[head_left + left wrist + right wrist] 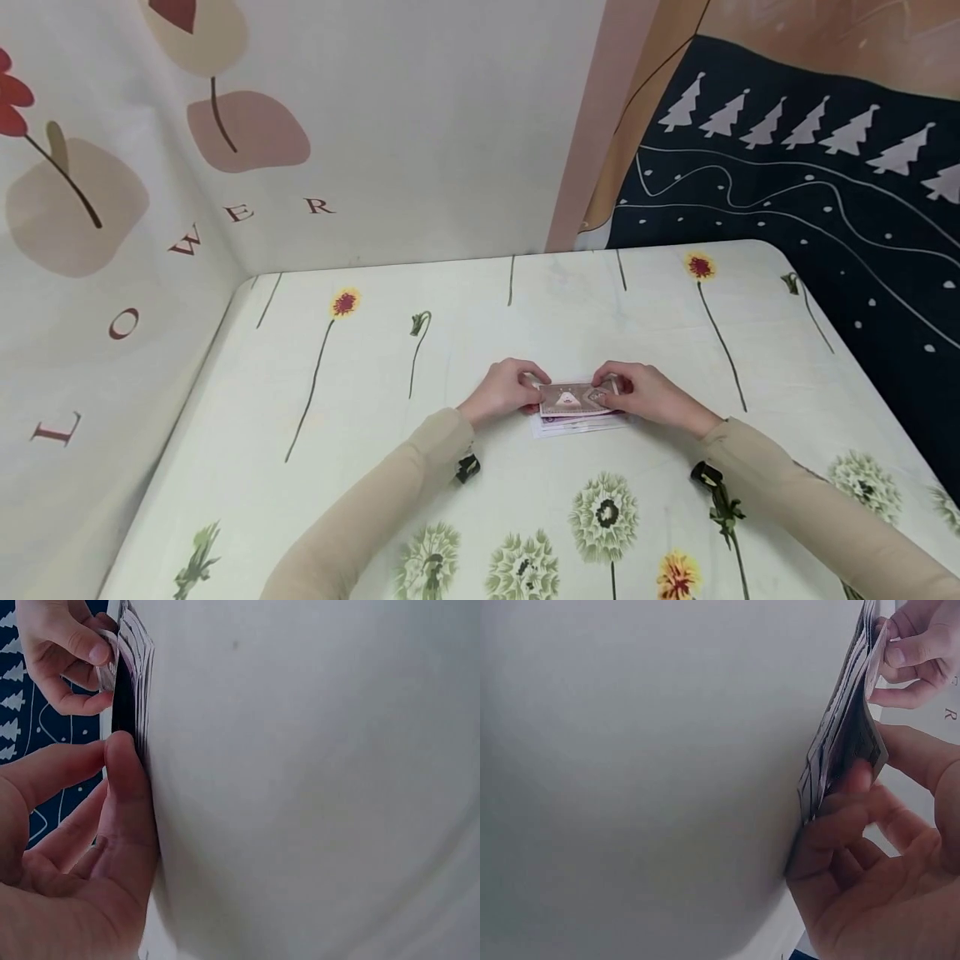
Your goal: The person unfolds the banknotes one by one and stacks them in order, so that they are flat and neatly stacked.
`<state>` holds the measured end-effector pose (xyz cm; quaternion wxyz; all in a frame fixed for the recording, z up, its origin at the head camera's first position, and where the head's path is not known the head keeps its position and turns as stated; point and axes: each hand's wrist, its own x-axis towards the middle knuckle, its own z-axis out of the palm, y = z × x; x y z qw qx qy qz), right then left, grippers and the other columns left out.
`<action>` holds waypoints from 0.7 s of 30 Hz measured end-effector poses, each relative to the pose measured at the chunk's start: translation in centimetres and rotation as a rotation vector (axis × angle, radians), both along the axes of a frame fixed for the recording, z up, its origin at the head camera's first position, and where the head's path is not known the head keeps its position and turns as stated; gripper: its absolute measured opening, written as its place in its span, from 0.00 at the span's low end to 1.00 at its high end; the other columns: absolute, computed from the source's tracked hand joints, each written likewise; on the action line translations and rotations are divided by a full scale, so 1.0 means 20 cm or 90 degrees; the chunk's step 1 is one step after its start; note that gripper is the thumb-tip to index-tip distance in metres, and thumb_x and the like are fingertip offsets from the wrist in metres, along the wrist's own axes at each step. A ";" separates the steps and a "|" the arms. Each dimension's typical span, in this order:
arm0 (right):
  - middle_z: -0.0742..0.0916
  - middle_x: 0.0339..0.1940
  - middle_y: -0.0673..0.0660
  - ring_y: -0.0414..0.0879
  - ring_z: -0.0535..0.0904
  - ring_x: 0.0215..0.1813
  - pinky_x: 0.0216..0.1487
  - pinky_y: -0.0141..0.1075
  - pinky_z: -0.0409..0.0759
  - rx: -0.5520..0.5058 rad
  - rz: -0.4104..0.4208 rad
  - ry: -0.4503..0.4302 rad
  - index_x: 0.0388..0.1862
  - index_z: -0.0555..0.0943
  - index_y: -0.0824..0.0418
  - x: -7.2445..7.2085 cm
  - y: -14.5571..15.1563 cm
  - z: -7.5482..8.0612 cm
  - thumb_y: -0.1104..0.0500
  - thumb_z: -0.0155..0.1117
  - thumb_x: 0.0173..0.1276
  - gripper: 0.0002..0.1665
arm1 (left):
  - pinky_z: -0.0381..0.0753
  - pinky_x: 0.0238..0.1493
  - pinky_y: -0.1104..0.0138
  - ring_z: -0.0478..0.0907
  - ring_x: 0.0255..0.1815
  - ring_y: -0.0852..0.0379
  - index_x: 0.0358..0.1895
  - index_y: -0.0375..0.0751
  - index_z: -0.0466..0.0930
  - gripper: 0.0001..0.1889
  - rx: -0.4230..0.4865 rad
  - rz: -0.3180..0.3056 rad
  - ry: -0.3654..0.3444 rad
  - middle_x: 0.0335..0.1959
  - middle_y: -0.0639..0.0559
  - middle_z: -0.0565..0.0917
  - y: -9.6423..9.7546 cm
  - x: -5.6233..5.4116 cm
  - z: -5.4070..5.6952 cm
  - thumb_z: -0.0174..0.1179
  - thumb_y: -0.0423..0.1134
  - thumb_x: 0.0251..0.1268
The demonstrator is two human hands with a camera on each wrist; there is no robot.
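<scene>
A brownish-pink banknote [568, 400] with a pale triangular figure lies over a small stack of banknotes [581, 428] on the cloth. My left hand [510, 387] pinches its left end between thumb and fingers. At the right end, my right hand [648, 393] pinches the same note. Seen from the right wrist, this note bows up from the layered stack [829, 742], leaving a dark gap. The left wrist view also shows the stack's edges [139, 675] fanned slightly apart. Both hands rest low, close to the tabletop.
The table [480, 325] wears a white cloth printed with flowers and dandelions. A pale curtain [420, 133] with flower shapes and letters hangs behind and to the left. Dark fabric with white trees [787, 183] is beyond the right edge.
</scene>
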<state>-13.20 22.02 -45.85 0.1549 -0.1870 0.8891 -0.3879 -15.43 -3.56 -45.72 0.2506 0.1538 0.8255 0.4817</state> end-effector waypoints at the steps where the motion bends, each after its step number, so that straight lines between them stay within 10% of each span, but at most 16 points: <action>1: 0.72 0.20 0.49 0.42 0.65 0.22 0.23 0.31 0.63 0.001 0.001 -0.001 0.45 0.80 0.59 0.00 0.00 0.00 0.63 0.67 0.64 0.11 | 0.74 0.20 0.74 0.77 0.15 0.60 0.45 0.33 0.82 0.11 -0.007 -0.002 0.005 0.17 0.48 0.82 0.00 0.00 0.00 0.60 0.26 0.58; 21: 0.73 0.12 0.48 0.38 0.61 0.17 0.22 0.30 0.62 -0.021 0.015 -0.097 0.52 0.81 0.64 -0.03 0.02 0.05 0.59 0.64 0.67 0.16 | 0.74 0.19 0.73 0.74 0.15 0.60 0.49 0.35 0.81 0.12 0.001 -0.001 -0.002 0.17 0.49 0.80 -0.03 0.01 -0.03 0.59 0.28 0.62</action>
